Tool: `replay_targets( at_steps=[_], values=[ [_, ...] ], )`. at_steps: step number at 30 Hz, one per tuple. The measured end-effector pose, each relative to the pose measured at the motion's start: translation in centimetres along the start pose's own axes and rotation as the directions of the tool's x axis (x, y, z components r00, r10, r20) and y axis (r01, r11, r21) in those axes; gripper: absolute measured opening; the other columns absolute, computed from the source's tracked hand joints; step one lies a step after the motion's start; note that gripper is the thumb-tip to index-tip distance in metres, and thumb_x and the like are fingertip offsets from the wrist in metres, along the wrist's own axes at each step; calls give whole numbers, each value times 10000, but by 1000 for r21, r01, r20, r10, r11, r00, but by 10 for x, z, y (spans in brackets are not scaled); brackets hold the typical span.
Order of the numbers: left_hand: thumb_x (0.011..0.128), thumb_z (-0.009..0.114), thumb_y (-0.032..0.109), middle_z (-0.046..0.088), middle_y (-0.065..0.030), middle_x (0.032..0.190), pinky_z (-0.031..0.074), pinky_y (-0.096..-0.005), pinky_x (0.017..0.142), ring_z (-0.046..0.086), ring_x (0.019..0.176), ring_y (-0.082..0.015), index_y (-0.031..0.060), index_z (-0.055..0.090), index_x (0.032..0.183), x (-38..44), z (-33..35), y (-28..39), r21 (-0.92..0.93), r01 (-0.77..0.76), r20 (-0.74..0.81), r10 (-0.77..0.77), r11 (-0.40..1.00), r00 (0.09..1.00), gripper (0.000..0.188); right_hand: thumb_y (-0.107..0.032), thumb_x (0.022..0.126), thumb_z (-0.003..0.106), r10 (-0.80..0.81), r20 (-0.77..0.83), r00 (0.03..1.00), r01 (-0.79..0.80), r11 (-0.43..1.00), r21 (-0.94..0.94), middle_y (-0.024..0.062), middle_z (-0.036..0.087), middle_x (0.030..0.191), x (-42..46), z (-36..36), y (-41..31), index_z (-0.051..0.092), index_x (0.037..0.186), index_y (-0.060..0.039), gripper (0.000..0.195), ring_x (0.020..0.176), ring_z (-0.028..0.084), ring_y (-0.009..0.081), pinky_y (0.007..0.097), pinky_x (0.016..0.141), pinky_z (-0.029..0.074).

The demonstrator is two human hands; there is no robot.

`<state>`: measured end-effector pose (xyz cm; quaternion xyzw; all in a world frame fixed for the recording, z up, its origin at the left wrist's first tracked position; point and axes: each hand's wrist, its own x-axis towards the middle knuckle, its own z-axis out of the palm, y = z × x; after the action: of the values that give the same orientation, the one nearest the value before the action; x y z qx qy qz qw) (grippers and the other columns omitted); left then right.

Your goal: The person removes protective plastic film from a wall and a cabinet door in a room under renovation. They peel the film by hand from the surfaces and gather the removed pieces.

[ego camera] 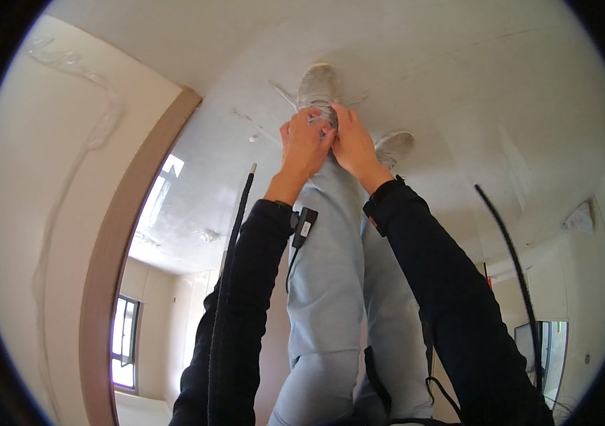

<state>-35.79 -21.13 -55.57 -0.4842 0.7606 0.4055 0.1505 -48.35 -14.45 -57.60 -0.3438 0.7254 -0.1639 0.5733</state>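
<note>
A light grey mesh sneaker [319, 86] on my left foot points away from me on the floor. My left hand [305, 141] bends over its lacing, with thumb and fingers pinching the pale shoelace [313, 118]. From the other side my right hand [353, 139] touches the shoe by the tongue and upper eyelets; its fingertips are partly hidden, so its grip is unclear. Loose lace ends stick out to both sides of the shoe. The other sneaker [397, 146] stands farther back, partly behind my right wrist.
Smooth grey floor [457, 101] surrounds my feet. On the left a brown-edged door frame [121, 213] borders a pale wall with clear plastic film. A black device with a cable [305, 228] hangs at my left cuff. Black cords [510, 250] dangle beside both arms.
</note>
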Motion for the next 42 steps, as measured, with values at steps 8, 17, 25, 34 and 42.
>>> replay_targets(
  at_steps=[8, 17, 25, 34, 42],
  values=[
    [874, 690, 242, 627, -59, 1067, 313, -489, 1034, 553, 1106, -243, 100, 662, 887, -23, -29, -7, 264, -244, 120, 220, 933, 968, 145, -119, 817, 703, 44, 165, 985, -55, 997, 62, 162, 654, 1014, -8, -7, 21, 506, 1215, -61, 448, 949, 643, 390, 465, 804, 510],
    [911, 596, 158, 673, -207, 849, 490, -499, 697, 646, 789, -409, 111, 484, 1221, -25, -23, -23, -7, 349, 270, -334, 937, 903, 333, -198, 792, 755, 112, 171, 979, -161, 936, 312, 176, 661, 954, 6, 6, 43, 548, 1094, -44, 397, 920, 650, 358, 430, 766, 510],
    [849, 669, 170, 629, -155, 990, 474, -481, 782, 623, 925, -349, 76, 673, 1022, -19, -15, -21, 334, 102, 182, -170, 937, 969, 197, -119, 855, 674, -25, 133, 991, 42, 991, -127, 110, 634, 1020, 4, -20, 12, 551, 1046, -85, 230, 971, 635, 317, 411, 798, 501],
    [838, 671, 172, 623, -56, 982, 392, -420, 921, 553, 1047, -253, 62, 678, 787, -18, -14, -37, 173, -229, -81, 245, 958, 966, 121, -137, 886, 612, -89, 149, 985, 118, 974, -194, 127, 581, 1058, -2, -8, -2, 582, 959, -93, 91, 863, 632, 394, 476, 742, 514],
    [930, 519, 158, 395, 18, 537, 383, -302, 594, 422, 527, -145, 49, 598, 703, 0, -9, -47, -821, 428, 309, -336, 378, 890, 264, -111, 858, 647, -33, 306, 951, -90, 921, 380, 120, 673, 828, 6, -17, 0, 627, 957, -58, 115, 791, 633, 335, 405, 723, 505]
  ],
)
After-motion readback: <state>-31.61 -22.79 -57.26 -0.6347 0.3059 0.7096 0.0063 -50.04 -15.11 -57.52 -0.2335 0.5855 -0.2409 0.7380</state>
